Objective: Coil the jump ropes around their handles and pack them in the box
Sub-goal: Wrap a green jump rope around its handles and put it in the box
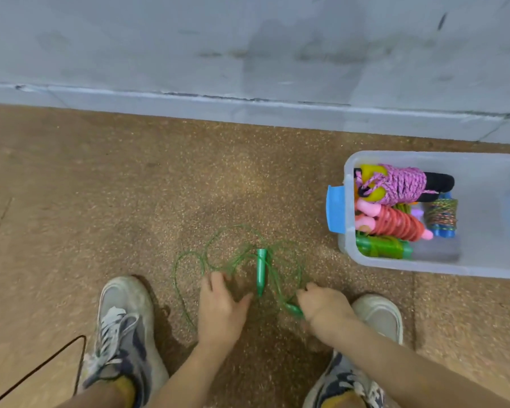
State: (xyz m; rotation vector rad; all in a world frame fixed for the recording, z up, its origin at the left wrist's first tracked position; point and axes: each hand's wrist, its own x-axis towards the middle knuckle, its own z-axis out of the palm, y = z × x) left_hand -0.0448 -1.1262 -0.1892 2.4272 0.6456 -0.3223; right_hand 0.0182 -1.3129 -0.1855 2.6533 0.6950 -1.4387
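The green rope [245,253] lay loose on the floor. Bringing both handles together first, then winding tight, even turns, would likely make a bundle that fits. The left hand [221,310] was spread, fingertips on the rope, and one handle [261,270] lay free beside it. The right hand [321,307] gripped the other handle [294,309]. The box [424,267] stood to the right, with coiled ropes inside.

At lower centre the loose rope [239,256] lies on the floor [130,187]. 1 handle [261,269] lies between my left hand [221,310] and right hand [326,307], which holds the other handle [293,310]. Coiled ropes [395,225] lie in the box [489,270] at the frame's right edge.
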